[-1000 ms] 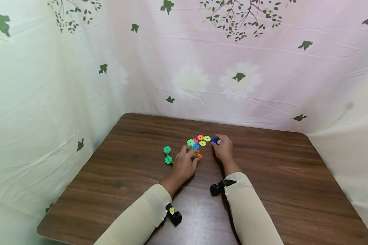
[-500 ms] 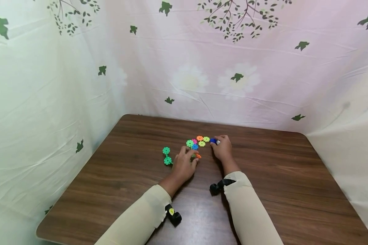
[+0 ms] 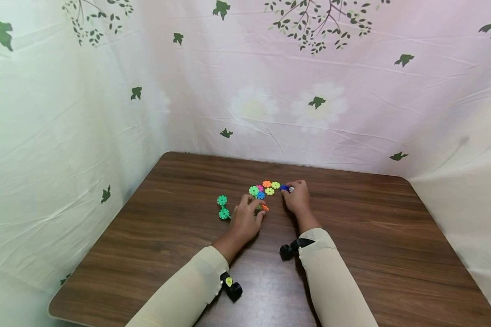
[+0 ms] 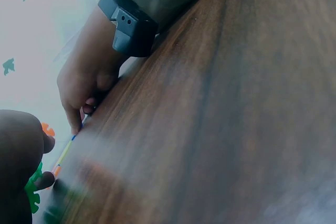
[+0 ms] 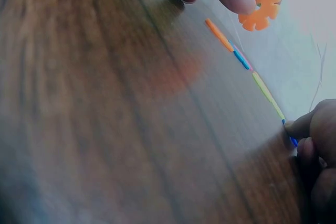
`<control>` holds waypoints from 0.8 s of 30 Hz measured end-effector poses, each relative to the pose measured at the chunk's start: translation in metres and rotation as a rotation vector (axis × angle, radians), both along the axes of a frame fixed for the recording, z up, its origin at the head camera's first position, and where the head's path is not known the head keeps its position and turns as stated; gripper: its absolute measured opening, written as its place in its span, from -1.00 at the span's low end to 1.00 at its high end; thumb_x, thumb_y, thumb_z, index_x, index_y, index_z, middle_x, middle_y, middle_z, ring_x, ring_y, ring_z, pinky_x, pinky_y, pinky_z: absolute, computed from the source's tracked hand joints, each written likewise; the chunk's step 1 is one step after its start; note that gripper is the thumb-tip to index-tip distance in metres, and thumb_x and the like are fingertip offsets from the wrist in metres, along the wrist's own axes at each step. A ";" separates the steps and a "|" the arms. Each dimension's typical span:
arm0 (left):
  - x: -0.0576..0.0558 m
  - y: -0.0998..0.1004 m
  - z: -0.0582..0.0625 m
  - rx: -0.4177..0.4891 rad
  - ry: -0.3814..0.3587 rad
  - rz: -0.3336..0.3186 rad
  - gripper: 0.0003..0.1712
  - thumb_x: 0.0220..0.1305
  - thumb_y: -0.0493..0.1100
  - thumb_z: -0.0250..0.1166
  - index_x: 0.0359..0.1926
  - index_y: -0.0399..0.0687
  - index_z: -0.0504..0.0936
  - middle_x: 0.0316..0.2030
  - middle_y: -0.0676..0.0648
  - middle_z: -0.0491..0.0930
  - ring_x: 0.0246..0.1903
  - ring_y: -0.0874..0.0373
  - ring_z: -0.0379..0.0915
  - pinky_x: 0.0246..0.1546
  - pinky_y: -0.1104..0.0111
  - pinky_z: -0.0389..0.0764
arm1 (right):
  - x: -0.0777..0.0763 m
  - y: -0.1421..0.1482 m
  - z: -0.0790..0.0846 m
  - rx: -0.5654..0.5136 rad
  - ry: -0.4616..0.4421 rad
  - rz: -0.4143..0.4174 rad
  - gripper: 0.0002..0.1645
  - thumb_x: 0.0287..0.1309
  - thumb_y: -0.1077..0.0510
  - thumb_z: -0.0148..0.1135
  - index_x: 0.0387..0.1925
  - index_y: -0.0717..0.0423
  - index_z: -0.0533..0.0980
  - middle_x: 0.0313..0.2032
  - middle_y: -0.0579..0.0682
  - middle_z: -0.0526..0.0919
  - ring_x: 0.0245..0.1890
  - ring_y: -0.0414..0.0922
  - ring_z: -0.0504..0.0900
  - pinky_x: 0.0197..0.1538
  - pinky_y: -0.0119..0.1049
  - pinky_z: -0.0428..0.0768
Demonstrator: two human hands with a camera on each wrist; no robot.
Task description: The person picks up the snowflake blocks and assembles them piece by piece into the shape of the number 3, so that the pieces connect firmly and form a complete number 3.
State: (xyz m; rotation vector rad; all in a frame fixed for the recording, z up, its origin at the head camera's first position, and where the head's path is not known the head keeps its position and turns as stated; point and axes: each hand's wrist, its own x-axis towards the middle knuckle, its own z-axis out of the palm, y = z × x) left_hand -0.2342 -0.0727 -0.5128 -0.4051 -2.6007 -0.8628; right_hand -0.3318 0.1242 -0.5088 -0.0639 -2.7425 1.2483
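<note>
In the head view, my left hand [image 3: 244,220] pinches a joined set of notched plastic discs. Two green discs [image 3: 223,213] of it stick out on the left, and an orange disc [image 5: 260,7] shows at the fingertips in the right wrist view. The fingers hide the middle of the set. My right hand [image 3: 298,198] has its thumb and a finger on a dark blue disc [image 3: 284,187] lying flat on the table. A whitish disc [image 3: 292,189] is partly covered by that hand.
Between the hands, several loose discs lie on the brown wooden table [image 3: 372,245]: orange [image 3: 267,184], yellow [image 3: 275,185], pink [image 3: 260,188] and blue [image 3: 260,195]. A light green disc [image 3: 253,190] is beside them. A printed curtain [image 3: 249,72] hangs behind the table.
Both hands stay almost where they were, with the left still holding the joined discs. The right hand's fingers shift slightly at the dark blue disc. The view moves a little.
</note>
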 end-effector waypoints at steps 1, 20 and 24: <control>0.000 0.000 0.000 -0.002 -0.003 0.002 -0.73 0.53 -0.08 0.42 0.17 0.08 0.79 0.11 -0.13 0.56 -0.25 -0.03 0.65 -0.11 0.06 0.68 | 0.000 0.000 0.000 -0.002 -0.001 -0.002 -0.56 0.55 0.13 0.32 0.27 0.32 0.60 0.40 0.34 0.39 0.38 0.34 0.51 0.42 0.21 0.54; -0.002 0.003 0.003 -0.010 -0.025 0.023 -0.75 0.57 -0.13 0.38 0.18 0.09 0.77 0.15 -0.15 0.58 -0.19 -0.12 0.69 -0.07 0.00 0.70 | 0.002 0.003 -0.009 -0.072 0.150 0.025 -0.80 0.46 0.29 0.38 0.05 0.20 0.63 -0.06 0.20 0.70 -0.09 0.10 0.65 -0.04 -0.12 0.56; -0.004 0.003 0.003 -0.006 -0.027 0.019 -0.74 0.57 -0.13 0.38 0.18 0.09 0.78 0.14 -0.14 0.57 -0.21 -0.09 0.68 -0.08 0.02 0.69 | 0.005 0.002 -0.009 -0.121 0.177 0.047 -0.78 0.47 0.29 0.38 0.08 0.24 0.67 -0.10 0.20 0.70 -0.15 0.06 0.64 -0.09 -0.22 0.54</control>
